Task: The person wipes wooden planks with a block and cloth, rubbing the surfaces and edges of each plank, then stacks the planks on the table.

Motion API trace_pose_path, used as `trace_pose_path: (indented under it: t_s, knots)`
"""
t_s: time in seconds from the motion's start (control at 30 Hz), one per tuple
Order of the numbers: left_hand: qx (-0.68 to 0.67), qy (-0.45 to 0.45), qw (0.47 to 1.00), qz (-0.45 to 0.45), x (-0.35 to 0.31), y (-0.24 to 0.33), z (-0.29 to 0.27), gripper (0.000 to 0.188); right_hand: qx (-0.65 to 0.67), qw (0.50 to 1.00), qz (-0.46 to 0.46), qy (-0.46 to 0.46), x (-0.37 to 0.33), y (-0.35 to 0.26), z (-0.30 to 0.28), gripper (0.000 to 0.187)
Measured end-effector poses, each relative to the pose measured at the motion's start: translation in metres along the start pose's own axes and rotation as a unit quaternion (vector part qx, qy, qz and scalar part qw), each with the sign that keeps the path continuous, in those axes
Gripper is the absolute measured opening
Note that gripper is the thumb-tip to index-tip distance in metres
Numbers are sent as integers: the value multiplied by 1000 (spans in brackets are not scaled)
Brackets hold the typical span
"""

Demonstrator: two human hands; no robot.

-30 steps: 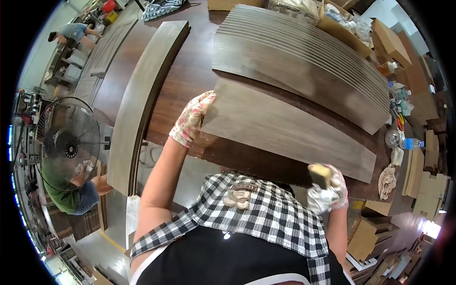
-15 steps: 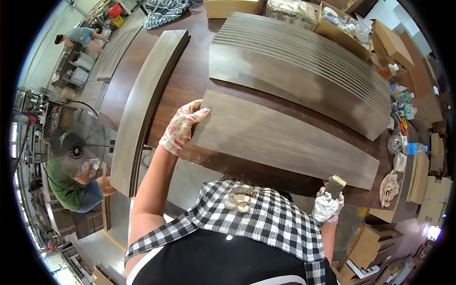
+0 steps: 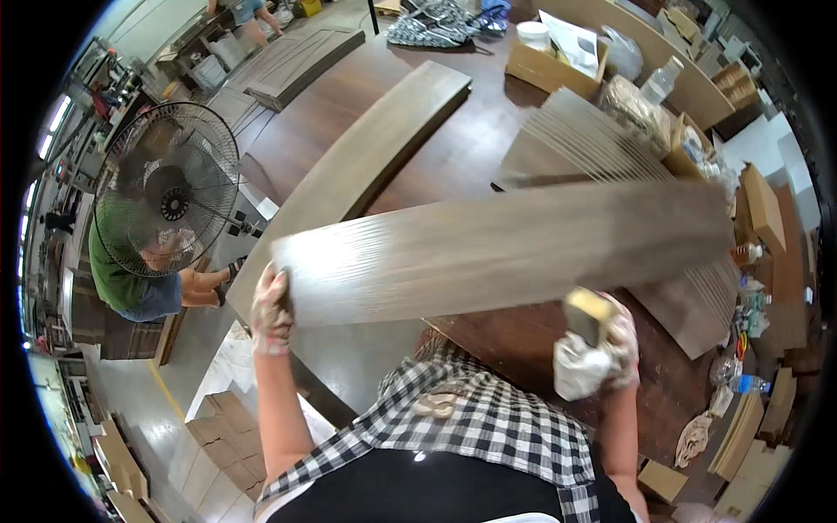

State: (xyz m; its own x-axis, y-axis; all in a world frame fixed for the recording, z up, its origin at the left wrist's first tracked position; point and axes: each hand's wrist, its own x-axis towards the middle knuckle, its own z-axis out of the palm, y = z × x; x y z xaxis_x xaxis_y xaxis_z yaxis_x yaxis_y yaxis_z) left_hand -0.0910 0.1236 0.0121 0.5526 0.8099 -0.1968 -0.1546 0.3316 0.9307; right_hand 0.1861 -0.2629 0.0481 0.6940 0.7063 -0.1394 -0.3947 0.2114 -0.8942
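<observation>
Head view: the grey-brown wood-grain plank (image 3: 488, 253) is at the centre, held across the dark brown table (image 3: 514, 349), its left end out past the table's near edge. Your gloved left hand (image 3: 273, 309) is closed on that end, near the lower corner, fingers curled around the edge. Your gloved right hand (image 3: 617, 344) is closed around a yellow-topped sponge block (image 3: 588, 312) with a dark side; a white crumpled wad (image 3: 581, 366) sits at the same hand. The block overlaps the plank's lower edge in this view; you cannot tell whether the two touch.

Behind the plank's right half, locate the fanned stack of planks (image 3: 562, 144), partly covered; contact between them cannot be determined. To the left, a second stack of planks (image 3: 375, 148) runs obliquely, its near end beside your left hand. At the far side of the table are an open carton (image 3: 545, 71) and a clear bottle (image 3: 661, 83). Left of the table stands a black wire-cage fan (image 3: 174, 203), with a person in green (image 3: 109, 240) behind it.
</observation>
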Motion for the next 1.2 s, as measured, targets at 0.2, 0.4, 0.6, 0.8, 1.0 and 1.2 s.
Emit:
trace_pose_path:
  t_s: [0.2,0.4,0.6,0.8,1.0,1.2]
  knots:
    - [-15,228,970,77,-68,-51,-113,49,-6,977,129,-167,148,43,53,36]
    - [-101,328,939,32,-87,-67,-114,38,161,876,382,-246,254,110,108,21]
    - [32,330,943,42,-65,-62,-77,45,117,912,347,-184,318,158,84,32]
    - [28,362,930,60,-48,-81,-76,50,264,784,498,-260,267,82,147,25]
    - [21,397,917,32,-50,-56,-57,43,-62,927,349,-119,258,54,138,33]
    - [-98,427,896,79,-49,-71,-51,40,11,980,69,-185,313,130,168,56]
